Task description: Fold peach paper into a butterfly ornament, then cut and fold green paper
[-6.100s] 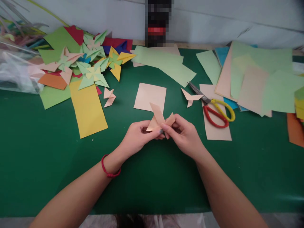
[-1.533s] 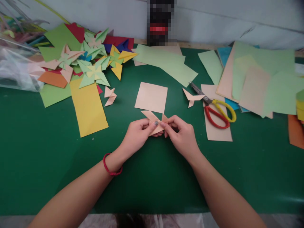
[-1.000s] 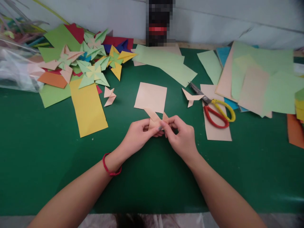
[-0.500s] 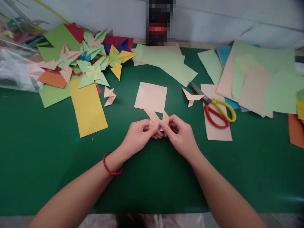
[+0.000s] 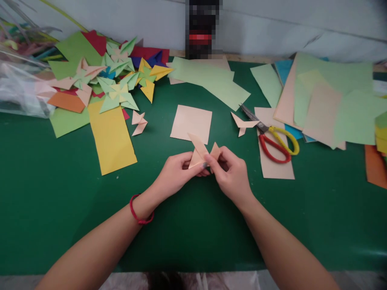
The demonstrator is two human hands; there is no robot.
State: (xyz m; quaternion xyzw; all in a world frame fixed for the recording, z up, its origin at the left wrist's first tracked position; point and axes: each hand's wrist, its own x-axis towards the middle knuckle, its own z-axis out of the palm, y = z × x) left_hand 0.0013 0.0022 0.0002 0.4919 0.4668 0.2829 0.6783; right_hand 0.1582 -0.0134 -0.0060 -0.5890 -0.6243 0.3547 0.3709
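Observation:
Between my two hands is a folded piece of pale peach paper [image 5: 198,151] with pointed flaps sticking up. My left hand [image 5: 178,168] pinches its left and lower part, the thumb lying along the bottom edge. On the other side my right hand [image 5: 231,171] grips it, thumb and fingers closed near the right flap. The fingertips behind the paper are partly hidden. Just beyond lies a flat peach paper square [image 5: 192,123]. One small folded peach piece [image 5: 139,123] rests to the left, and another folded peach piece [image 5: 242,124] touches the scissors [image 5: 263,128] on the right.
At the back left, several folded paper stars [image 5: 119,92] lie on coloured sheets beside a clear plastic bag [image 5: 21,88]. A yellow sheet [image 5: 112,139] is nearer. Green and peach sheets [image 5: 326,100] are piled on the right of the green table [image 5: 187,241].
The folded paper has turned and tilted between my fingers; its right flap now leans outward to the right. Both hands keep their grip in nearly the same place.

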